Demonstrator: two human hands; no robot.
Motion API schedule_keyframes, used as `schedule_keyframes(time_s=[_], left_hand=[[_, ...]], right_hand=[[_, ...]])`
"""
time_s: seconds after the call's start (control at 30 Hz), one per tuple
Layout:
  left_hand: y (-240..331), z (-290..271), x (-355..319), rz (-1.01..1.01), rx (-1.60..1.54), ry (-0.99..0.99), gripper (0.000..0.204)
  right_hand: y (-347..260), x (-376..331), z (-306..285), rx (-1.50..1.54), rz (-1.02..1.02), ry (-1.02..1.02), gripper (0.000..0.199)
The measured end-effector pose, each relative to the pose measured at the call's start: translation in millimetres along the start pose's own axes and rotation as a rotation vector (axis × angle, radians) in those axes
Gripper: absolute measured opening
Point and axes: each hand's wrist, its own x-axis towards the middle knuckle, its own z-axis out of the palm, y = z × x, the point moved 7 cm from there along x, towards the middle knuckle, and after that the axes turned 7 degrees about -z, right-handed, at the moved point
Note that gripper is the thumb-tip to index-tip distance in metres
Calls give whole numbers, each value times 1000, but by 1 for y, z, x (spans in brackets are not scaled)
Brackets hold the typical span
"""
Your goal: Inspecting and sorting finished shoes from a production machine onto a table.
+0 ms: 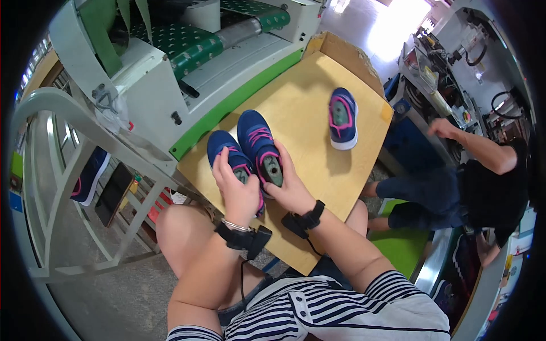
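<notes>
- Holding a pair of small navy shoes with pink laces side by side, the two hands work near the front edge of the table [301, 108].
- The left hand [238, 190] is curled over the left shoe [227, 150], its fingers closed around the heel and opening.
- The right hand [290, 190] cups the heel of the right shoe [259, 142], thumb at the opening where a grey insole shows.
- Both shoes rest sole-down on the wood, touching each other, toes pointing away from the person.
- The step in hand looks like seating or checking the insoles of the pair; the next move likely calls for pressing each insole flat, with the shoes steady against each other.
- A third shoe [343, 118] of the same kind stands well apart, farther back on the right.
- Beyond the table runs a white and green machine with a dotted belt [182, 42].
- A seated co-worker [483, 187] reaches towards a bench on the right.
</notes>
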Motion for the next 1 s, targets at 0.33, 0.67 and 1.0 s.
schedule_keyframes(time_s=[0.33,0.67,1.0], left_hand=[[4,0,0,-22,7,32,69],[-8,-13,35,93,39,-40,70],[72,5,-27,400,-100,-167,75]], right_hand=[[-4,-6,-1,-136,21,9,93],[16,12,-66,-734,-88,-96,91],[90,6,-209,198,247,640,58]])
